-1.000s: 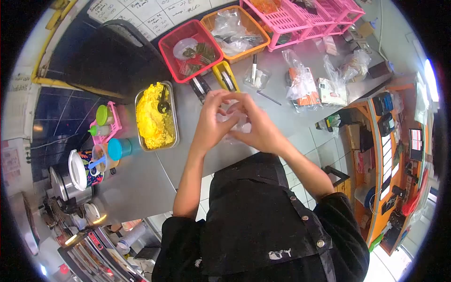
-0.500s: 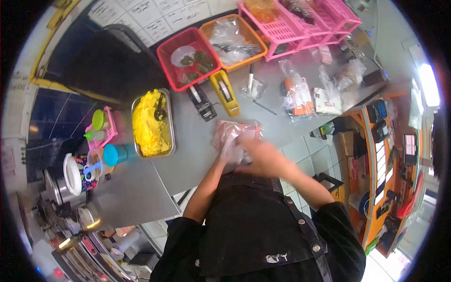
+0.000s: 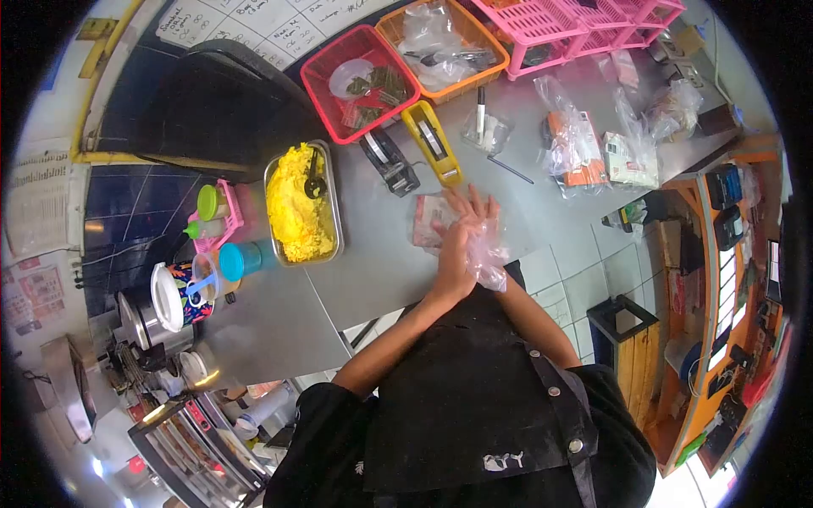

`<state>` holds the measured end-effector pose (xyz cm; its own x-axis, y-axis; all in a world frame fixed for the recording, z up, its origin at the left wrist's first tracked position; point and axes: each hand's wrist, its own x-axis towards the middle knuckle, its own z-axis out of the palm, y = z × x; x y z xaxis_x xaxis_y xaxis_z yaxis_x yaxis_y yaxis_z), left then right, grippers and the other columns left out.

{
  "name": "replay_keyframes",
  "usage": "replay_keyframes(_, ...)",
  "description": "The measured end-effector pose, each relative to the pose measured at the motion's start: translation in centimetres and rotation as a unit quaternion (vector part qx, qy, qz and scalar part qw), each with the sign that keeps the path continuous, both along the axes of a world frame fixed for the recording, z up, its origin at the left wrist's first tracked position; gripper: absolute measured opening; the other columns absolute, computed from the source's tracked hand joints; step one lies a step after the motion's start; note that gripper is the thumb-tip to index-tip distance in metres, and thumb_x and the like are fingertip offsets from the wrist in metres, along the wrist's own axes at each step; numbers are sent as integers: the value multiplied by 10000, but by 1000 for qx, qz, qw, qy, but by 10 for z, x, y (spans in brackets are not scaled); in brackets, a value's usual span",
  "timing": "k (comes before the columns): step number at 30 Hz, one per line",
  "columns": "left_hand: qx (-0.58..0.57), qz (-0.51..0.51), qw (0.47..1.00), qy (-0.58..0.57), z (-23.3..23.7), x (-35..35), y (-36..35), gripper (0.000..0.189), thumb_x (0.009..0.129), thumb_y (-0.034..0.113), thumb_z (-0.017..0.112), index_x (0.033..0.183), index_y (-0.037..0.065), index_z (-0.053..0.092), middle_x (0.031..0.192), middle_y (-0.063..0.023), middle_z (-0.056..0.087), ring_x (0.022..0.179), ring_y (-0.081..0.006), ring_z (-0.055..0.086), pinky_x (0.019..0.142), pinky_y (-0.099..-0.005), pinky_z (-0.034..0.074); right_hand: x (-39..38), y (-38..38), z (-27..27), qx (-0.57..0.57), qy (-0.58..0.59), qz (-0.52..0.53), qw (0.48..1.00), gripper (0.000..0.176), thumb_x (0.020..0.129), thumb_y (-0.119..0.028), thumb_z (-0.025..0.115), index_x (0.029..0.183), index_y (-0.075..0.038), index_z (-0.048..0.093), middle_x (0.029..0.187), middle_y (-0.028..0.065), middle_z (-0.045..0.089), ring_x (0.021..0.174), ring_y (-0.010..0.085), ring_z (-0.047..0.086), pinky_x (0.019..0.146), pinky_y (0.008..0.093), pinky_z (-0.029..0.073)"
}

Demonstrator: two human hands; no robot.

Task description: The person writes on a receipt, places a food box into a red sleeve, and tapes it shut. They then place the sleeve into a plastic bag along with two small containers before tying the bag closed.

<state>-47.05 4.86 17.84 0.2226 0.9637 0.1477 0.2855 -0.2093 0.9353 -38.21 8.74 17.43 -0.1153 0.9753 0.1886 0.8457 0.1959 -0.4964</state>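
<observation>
My right hand (image 3: 479,213) is raised over the steel table with its fingers spread. Thin clear plastic (image 3: 489,261), which looks like a disposable glove, bunches around its palm and wrist. My left hand (image 3: 456,258) is pressed up against the right one and grips the plastic; its fingertips are partly hidden. Just beyond and to the left of the hands, a flat packet with a pinkish print (image 3: 428,218) lies on the table, partly covered by them.
A metal tray of yellow shredded food (image 3: 298,212) holds a black-handled utensil. Farther back are a yellow tape dispenser (image 3: 434,146), a black device (image 3: 389,162), a red basket (image 3: 325,108), an orange basket (image 3: 471,85) and a marker (image 3: 480,114). Plastic-wrapped packs (image 3: 576,146) lie right.
The view has shifted, so the table items appear farther right and higher. My right hand now has spread fingers with plastic around it; my left hand has come up beside it, above the packet.
</observation>
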Motion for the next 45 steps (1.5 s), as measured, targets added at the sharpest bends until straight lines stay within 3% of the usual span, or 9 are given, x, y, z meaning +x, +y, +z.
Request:
replay_keyframes(5, -93, -20, 981, -167, 80, -60, -11, 625, 953, 378, 571, 1422, -12, 433, 1378, -187, 536, 1322, -327, 498, 1118, -450, 386, 3, -1, -44, -40, 107, 55, 992, 489, 953, -525, 565, 1371, -275, 602, 1402, -32, 601, 1384, 312, 441, 1167, 586, 199)
replay_keyframes(12, -468, 42, 686, -556, 47, -100, -6, 802, 964, 695, 413, 1390, 17, 459, 1369, -106, 565, 1188, -281, 566, 1006, -460, 445, 36, 18, 126, 8, 127, 344, 930, 524, 1026, -527, 391, 1373, -218, 631, 1423, -43, 595, 1428, 263, 410, 1215, 544, 188)
replay_keyframes(17, 10, 36, 986, -164, 109, -33, -1, 773, 870, 555, 650, 1376, 3, 458, 1338, -140, 563, 1228, -295, 546, 1021, -453, 436, 46, 16, 188, -39, 136, 366, 920, 545, 1004, -507, 477, 1431, -184, 577, 1483, 3, 545, 1461, 286, 360, 1212, 530, 204)
replay_keyframes(21, 268, 71, 960, 36, 125, -35, 3, 821, 796, 443, 840, 1365, -9, 457, 1314, -167, 561, 1260, -306, 531, 1033, -447, 428, 78, 27, 216, -119, 155, 209, 958, 542, 1025, -454, 449, 1480, -168, 512, 1531, 66, 485, 1464, 306, 353, 1199, 510, 260)
replay_keyframes(25, 219, -31, 918, -328, 126, -25, 3, 1091, 733, 644, 806, 1468, -17, 344, 1413, -186, 472, 1346, -265, 454, 1072, -436, 416, 132, 50, 178, -76, 195, 342, 916, 582, 1005, -372, 488, 1534, -138, 419, 1581, 89, 415, 1474, 319, 339, 1184, 498, 293)
replay_keyframes(26, -80, 65, 962, -254, 105, -8, 1, 1051, 818, 697, 692, 1520, 26, 289, 1441, -145, 455, 1324, -272, 480, 1088, -442, 423, 125, 50, 185, -99, 208, 344, 910, 581, 1002, -371, 492, 1528, -135, 427, 1579, 92, 418, 1475, 319, 337, 1184, 496, 295)
replay_keyframes(33, -121, 163, 914, -352, 85, 61, -26, 1144, 678, 416, 934, 1541, 121, 242, 1475, -114, 401, 1354, -288, 431, 1153, -463, 356, 104, 15, 240, -222, 259, 262, 903, 572, 975, -365, 522, 1488, -117, 481, 1563, 112, 438, 1480, 325, 327, 1179, 480, 307)
replay_keyframes(38, 287, -19, 953, -91, 87, -47, -46, 875, 640, 332, 953, 1334, 91, 477, 1300, -186, 492, 1181, -350, 529, 1024, -484, 445, 137, -26, 150, -86, 169, 137, 972, 436, 718, -24, 690, 1154, -29, 697, 1196, 145, 675, 1281, 344, 536, 1118, 468, 388)
replay_keyframes(45, -63, -24, 998, -20, 81, -61, -9, 666, 635, 148, 910, 1194, 30, 569, 1145, -123, 577, 1039, -284, 594, 875, -389, 496, 54, 2, 85, -119, 87, 360, 921, 407, 684, -76, 741, 1080, 3, 681, 1175, 166, 663, 1242, 349, 559, 1084, 483, 426)
